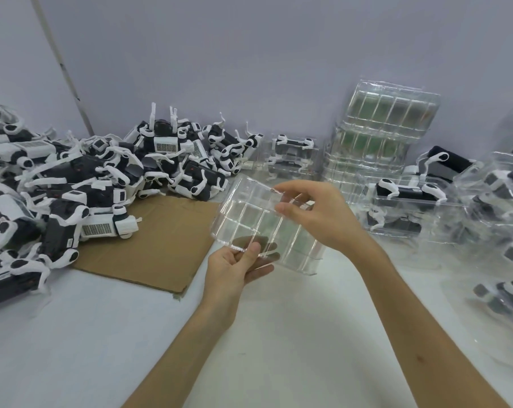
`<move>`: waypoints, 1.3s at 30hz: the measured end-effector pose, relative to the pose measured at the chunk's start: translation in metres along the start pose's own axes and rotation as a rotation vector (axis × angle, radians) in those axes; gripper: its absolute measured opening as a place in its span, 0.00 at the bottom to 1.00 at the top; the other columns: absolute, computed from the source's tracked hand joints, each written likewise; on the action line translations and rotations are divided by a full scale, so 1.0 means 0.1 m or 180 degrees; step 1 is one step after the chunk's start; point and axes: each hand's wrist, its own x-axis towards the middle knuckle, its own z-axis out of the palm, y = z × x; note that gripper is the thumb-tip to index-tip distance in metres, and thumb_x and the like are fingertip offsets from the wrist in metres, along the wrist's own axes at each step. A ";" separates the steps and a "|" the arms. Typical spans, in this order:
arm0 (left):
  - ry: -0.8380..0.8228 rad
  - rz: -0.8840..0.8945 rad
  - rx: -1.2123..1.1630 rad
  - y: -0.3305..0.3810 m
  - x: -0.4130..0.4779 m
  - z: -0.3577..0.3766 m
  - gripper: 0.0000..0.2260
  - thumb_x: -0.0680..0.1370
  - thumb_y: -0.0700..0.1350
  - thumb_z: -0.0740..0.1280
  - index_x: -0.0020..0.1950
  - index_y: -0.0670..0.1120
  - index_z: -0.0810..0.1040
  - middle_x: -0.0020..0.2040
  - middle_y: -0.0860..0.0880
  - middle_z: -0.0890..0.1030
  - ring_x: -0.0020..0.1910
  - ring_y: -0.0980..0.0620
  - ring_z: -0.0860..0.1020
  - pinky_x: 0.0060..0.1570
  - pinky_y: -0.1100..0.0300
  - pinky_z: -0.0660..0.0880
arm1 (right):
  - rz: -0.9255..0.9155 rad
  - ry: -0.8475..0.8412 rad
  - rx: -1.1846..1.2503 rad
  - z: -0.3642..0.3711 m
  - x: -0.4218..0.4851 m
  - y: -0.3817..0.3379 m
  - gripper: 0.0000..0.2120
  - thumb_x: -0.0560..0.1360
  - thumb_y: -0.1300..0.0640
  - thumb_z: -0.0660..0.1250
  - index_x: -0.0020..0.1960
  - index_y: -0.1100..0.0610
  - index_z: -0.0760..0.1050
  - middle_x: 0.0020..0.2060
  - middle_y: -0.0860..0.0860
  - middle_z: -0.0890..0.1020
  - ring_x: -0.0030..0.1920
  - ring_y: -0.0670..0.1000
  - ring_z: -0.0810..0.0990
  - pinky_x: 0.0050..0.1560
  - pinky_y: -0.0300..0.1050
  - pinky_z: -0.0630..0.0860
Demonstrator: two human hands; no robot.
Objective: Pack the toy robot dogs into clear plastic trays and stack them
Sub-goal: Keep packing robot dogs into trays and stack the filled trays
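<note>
Clear tray (249, 213) is held above table (102, 334): gripped at 6 o'clock by left hand (234, 269), pinched at 1 o'clock by right hand (317, 213).

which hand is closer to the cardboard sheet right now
Left. The left hand grips the near edge of the clear tray, just right of the cardboard sheet in view; the right hand pinches the tray's far edge, farther right.
</note>
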 end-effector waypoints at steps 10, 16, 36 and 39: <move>0.0364 -0.0650 0.1226 0.07 -0.04 -0.06 0.19 0.82 0.50 0.65 0.43 0.35 0.80 0.36 0.39 0.85 0.32 0.45 0.84 0.29 0.59 0.80 | -0.0285 0.0752 0.0058 -0.23 0.03 -0.11 0.13 0.74 0.60 0.74 0.57 0.51 0.81 0.41 0.43 0.82 0.40 0.38 0.77 0.44 0.27 0.70; -0.0074 -0.0668 0.1084 0.18 -0.06 -0.05 0.14 0.82 0.51 0.63 0.48 0.42 0.83 0.46 0.45 0.86 0.41 0.47 0.86 0.36 0.60 0.80 | -0.0492 0.0697 -0.0080 -0.33 -0.01 -0.25 0.12 0.72 0.59 0.76 0.54 0.49 0.82 0.42 0.44 0.84 0.41 0.42 0.79 0.45 0.27 0.71; -0.0518 0.0022 -0.0865 0.23 -0.09 0.02 0.12 0.77 0.41 0.64 0.58 0.41 0.81 0.50 0.43 0.85 0.55 0.48 0.84 0.52 0.58 0.80 | -0.0347 -0.0385 -0.0586 0.04 -0.09 -0.46 0.15 0.71 0.46 0.76 0.56 0.49 0.82 0.42 0.43 0.81 0.44 0.43 0.78 0.48 0.41 0.76; -0.0416 0.0008 -0.0937 0.24 -0.09 0.01 0.10 0.76 0.41 0.65 0.55 0.40 0.81 0.44 0.45 0.85 0.49 0.50 0.85 0.49 0.59 0.80 | -0.0287 -0.0476 -0.0891 0.06 -0.09 -0.46 0.16 0.70 0.40 0.74 0.54 0.46 0.81 0.41 0.41 0.77 0.42 0.42 0.75 0.49 0.48 0.77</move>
